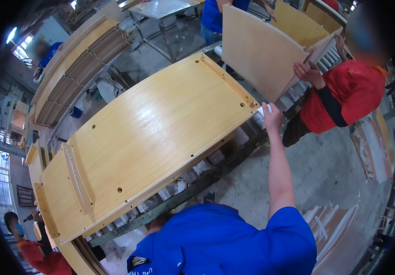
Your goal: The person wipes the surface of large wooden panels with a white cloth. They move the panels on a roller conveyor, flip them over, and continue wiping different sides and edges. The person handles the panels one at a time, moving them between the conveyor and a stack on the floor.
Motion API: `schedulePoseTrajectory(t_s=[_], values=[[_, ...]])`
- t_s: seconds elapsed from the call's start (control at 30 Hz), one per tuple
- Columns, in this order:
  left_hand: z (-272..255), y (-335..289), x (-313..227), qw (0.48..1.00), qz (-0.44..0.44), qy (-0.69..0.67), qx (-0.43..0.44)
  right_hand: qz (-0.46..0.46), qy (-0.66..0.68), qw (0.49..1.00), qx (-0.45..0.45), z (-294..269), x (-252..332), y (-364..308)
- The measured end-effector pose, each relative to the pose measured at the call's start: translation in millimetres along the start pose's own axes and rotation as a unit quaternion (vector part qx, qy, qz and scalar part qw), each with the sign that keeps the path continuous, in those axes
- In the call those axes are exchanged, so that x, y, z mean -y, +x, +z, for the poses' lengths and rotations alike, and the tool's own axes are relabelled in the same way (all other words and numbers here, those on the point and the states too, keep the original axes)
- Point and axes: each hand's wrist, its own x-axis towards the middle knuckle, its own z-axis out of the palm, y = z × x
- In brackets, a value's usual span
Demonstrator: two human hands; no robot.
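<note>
My right hand (273, 118) reaches out to the far right corner of a large pale wooden panel (147, 123). Its fingers are closed round a small white glue bottle (264, 110), most of it covered by the hand. A thin white bead runs along the panel's near edge. Another white line lies on the wooden crosspiece (79, 178) toward the panel's left end. A wooden strip (229, 80) is fixed across the right end, and several dark round holes dot the surface. Only a bit of my left arm shows beside my blue shirt; the left hand is hidden.
The panel rests on a roller conveyor (160, 206). At the right, a co-worker in red (344, 96) holds a partly assembled wooden case (264, 50); another in blue (211, 18) stands behind it. Stacked curved panels (78, 73) stand at left. A co-worker (41, 256) is lower left.
</note>
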Motion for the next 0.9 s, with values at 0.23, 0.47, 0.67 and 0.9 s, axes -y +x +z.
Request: schedulePoseTrajectory(t_s=[0.23, 0.47, 0.67, 0.9], values=[[1, 1, -2, 1.0, 0.018, 0.02, -0.004, 0.061, -0.017, 0.998, 0.015, 8, -18, 14], [3, 1, 2, 0.993, 0.096, 0.072, 0.011, 0.352, 0.834, 0.399, 0.149, -13, -53, -68], [12, 3, 26, 0.957, 0.262, 0.116, 0.051, 0.472, 0.758, 0.385, 0.233, -24, -25, -255], [53, -4, 57, 0.954, 0.269, 0.127, 0.047, 0.575, 0.623, 0.469, 0.247, -47, -51, -412]])
